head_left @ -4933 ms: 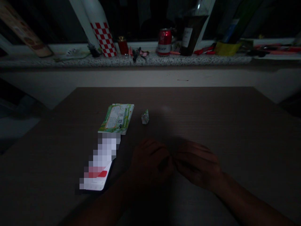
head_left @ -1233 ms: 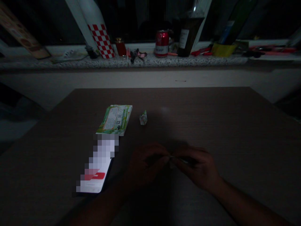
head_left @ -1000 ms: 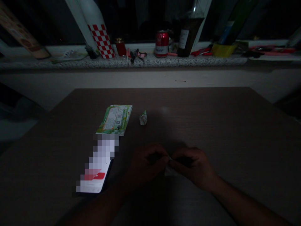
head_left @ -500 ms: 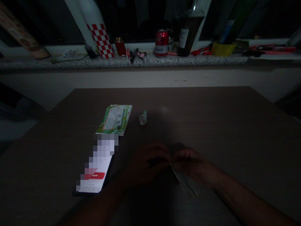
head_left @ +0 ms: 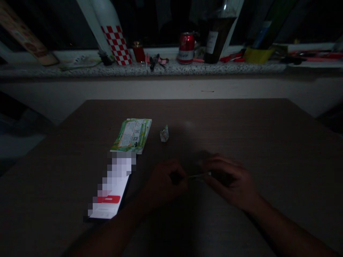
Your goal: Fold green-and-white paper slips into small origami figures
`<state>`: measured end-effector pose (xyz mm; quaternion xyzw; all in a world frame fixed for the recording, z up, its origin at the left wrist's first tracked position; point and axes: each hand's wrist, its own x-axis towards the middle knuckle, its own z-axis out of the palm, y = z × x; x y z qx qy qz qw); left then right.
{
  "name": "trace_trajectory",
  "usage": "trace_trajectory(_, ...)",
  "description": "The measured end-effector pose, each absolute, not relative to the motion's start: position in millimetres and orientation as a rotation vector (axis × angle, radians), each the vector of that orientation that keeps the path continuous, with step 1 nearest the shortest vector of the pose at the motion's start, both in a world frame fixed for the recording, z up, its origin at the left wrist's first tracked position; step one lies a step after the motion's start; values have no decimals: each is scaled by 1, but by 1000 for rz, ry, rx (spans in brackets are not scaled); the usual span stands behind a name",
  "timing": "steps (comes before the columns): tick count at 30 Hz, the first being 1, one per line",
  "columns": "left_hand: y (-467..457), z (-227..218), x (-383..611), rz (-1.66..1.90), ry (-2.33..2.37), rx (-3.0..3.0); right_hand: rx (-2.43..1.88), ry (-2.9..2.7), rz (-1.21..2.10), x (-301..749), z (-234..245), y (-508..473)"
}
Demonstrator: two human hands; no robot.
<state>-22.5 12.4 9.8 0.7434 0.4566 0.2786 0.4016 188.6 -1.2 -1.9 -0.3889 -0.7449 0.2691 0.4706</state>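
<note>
In dim light my left hand (head_left: 164, 182) and my right hand (head_left: 230, 180) rest low over the dark wooden table (head_left: 254, 128), fingertips facing each other. Both pinch a thin pale strip of paper (head_left: 198, 175) stretched between them, seen edge-on. Beyond the hands a small folded paper piece (head_left: 164, 134) stands on the table. Left of it lies a green and white printed paper stack (head_left: 132, 134), and nearer me a lit phone (head_left: 112, 194).
A speckled stone sill (head_left: 171, 67) runs along the back with a red can (head_left: 186, 48), a dark bottle (head_left: 217, 35), a red-and-white checked cylinder (head_left: 114, 34), a small red jar (head_left: 138, 52) and assorted clutter.
The hands were pressed together over a small paper, which dangled from the right fingers half a second ago. Now they have drawn apart, with the paper stretched level between them.
</note>
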Motion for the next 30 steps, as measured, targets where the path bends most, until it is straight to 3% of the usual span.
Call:
trace_trajectory(23,4,4,-18,952,880,2551,-714,-2185,320,175,-3,-4)
trace_trajectory(30,2,4,-14,1065,888,2463,-716,-2131,291,173,-1,-6)
